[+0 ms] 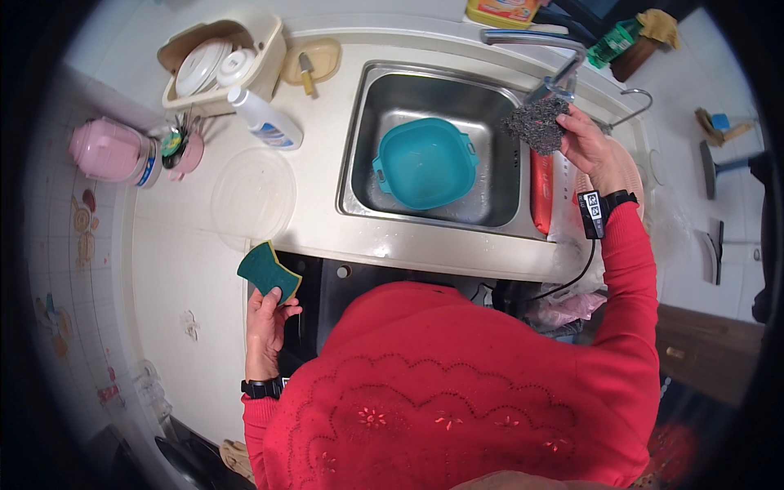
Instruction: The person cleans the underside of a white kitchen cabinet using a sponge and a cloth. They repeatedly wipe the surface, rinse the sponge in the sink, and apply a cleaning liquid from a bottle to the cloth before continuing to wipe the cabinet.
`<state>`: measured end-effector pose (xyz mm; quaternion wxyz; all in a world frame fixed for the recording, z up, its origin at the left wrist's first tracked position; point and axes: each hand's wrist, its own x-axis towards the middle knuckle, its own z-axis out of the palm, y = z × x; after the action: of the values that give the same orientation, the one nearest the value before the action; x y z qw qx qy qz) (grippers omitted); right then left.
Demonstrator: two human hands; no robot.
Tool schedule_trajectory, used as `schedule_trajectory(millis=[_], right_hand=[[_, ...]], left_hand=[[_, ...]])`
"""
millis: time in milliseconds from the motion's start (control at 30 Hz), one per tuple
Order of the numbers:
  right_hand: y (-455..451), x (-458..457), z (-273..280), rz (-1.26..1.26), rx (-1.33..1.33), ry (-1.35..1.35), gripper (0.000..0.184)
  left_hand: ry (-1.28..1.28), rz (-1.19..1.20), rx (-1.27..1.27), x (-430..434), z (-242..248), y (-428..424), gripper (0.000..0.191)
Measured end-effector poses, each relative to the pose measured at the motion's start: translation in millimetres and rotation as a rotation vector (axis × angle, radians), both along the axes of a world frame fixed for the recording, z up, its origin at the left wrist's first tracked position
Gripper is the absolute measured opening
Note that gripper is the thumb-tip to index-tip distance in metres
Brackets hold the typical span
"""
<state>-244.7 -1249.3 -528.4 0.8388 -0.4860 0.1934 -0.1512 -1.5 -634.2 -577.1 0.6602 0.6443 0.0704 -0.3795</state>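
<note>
My left hand (267,324) grips one end of a green and yellow scouring sponge (264,269), over the counter's front edge. In my right hand (587,141) is a dark grey steel-wool scourer (538,124), held beside the tap at the sink's right rim. Between the two hands, a stainless steel sink (381,101) holds a teal plastic basin (425,162) with slotted handles. The basin sits on the sink floor, with a little wetness inside it. A chrome faucet (533,38) arches behind the scourer, and its lower part is partly hidden by it.
Left of the sink stand a white bottle (266,119), a clear round lid (254,195), a knife (306,73) on a small board, and a dish rack (269,67) with white dishes. A pink thermos (110,150) is farther left. A red packet (541,196) lies right of the sink.
</note>
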Motion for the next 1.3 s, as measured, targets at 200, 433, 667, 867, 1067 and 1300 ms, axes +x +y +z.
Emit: schedule_trajectory(millis=[200,433,667,867,1067,1300], right_hand=[[9.5,61.1,-38.2,0.079,0.021,0.079,0.037],[15.8,118.1,-83.9,0.137,0.085,0.147,0.029],[18.9,139.1,-104.3,0.165,-0.007,0.169,0.04],[23.0,155.9,-106.2,0.273,-0.208,0.248,0.027],[37.9,165.6,-116.3,0.263,-0.331,0.337,0.018],[33.9,155.7,-126.5,0.137,-0.507,0.497,0.01]], left_hand=[[0.004,0.152,0.024,-21.0,5.5,28.6,0.031],[0.023,0.305,0.083,-40.2,13.2,44.8,0.03],[0.032,0.36,0.143,-44.3,16.6,35.5,0.027],[0.007,0.277,0.07,-31.3,21.5,15.7,0.035],[-0.023,0.263,0.049,-22.7,28.2,2.7,0.03],[-0.041,0.279,0.144,-20.3,19.7,15.7,0.04]])
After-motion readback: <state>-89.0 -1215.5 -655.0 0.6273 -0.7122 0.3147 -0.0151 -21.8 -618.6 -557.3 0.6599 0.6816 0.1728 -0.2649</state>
